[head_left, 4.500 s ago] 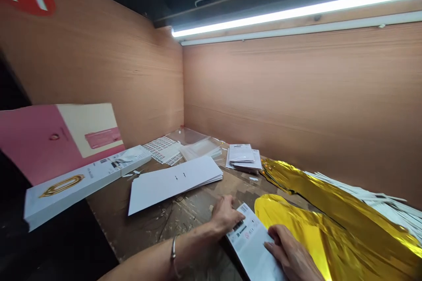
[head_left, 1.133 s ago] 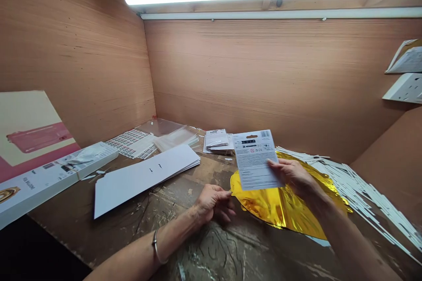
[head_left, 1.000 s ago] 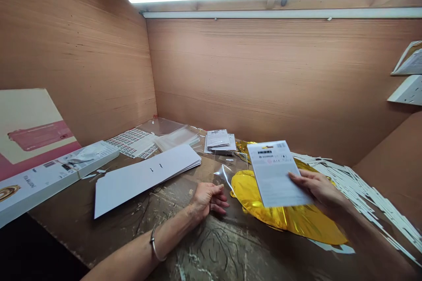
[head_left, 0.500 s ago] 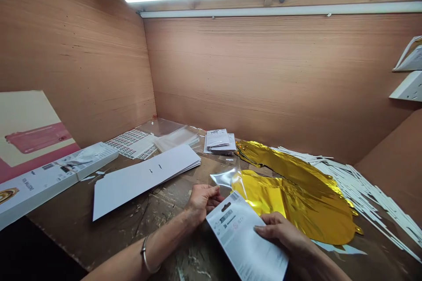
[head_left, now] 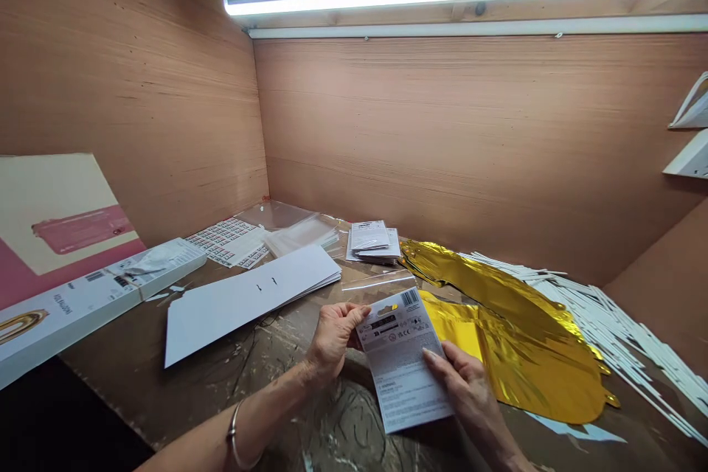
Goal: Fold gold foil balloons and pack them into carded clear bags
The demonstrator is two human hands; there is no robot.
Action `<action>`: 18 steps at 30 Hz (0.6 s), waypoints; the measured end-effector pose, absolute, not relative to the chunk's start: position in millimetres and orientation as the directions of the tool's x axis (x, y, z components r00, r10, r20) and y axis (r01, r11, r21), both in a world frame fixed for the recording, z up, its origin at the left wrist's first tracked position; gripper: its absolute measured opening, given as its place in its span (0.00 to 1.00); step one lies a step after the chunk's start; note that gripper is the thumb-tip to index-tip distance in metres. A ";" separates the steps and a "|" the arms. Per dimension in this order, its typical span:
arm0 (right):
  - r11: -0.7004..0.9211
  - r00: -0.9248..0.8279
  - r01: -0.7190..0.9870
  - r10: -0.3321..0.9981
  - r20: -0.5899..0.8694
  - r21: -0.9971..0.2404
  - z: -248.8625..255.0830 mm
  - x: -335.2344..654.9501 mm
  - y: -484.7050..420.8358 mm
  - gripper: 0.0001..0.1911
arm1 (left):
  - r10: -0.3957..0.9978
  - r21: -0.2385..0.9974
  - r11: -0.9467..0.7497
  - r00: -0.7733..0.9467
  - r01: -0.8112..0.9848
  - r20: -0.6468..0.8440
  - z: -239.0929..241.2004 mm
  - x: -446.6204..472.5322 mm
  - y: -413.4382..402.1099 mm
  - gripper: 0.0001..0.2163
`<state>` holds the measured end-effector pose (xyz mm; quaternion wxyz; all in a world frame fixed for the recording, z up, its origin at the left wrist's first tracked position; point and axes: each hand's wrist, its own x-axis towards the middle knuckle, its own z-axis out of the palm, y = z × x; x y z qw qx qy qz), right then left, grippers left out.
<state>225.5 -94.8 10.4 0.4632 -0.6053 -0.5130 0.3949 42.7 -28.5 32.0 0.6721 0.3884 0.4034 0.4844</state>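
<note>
Over the desk (head_left: pixel 221 383), the card and the clear film are now brought together between the two grips. Half a second ago the card sits lower, its far end cut off by the view; now it is raised, wholly in view, with its upper-left corner at the left fingers. So, as I judge it, card and film are being lined up, though I cannot tell whether the card lies inside the film or against it.

The gold foil (head_left: pixel 531 354) stays spread flat beyond and to the right of the right grip. The white sheets (head_left: pixel 243 302) lie beyond and to the left of the left grip.

The printed card (head_left: pixel 409 376) slants between the grips. It looks flat, stiff and greyish white, with lines of small print, mostly too fine to read. The right grip (head_left: pixel 470 387) holds it by its right edge, thumb on the face. The left grip (head_left: pixel 329 339) is closed in a pinch on the clear film (head_left: pixel 381 280), which shows above the card's top edge. A barcode (head_left: pixel 410 298) marks the upper-right corner; gold shows through the hanging slot (head_left: pixel 390 310).
</note>
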 end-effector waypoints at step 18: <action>0.194 0.085 0.165 0.974 0.210 -0.967 32.4 228.3 -90.0 0.12 | 0.824 0.970 -0.153 0.517 -0.190 0.231 55.1 29.0 -45.3 0.10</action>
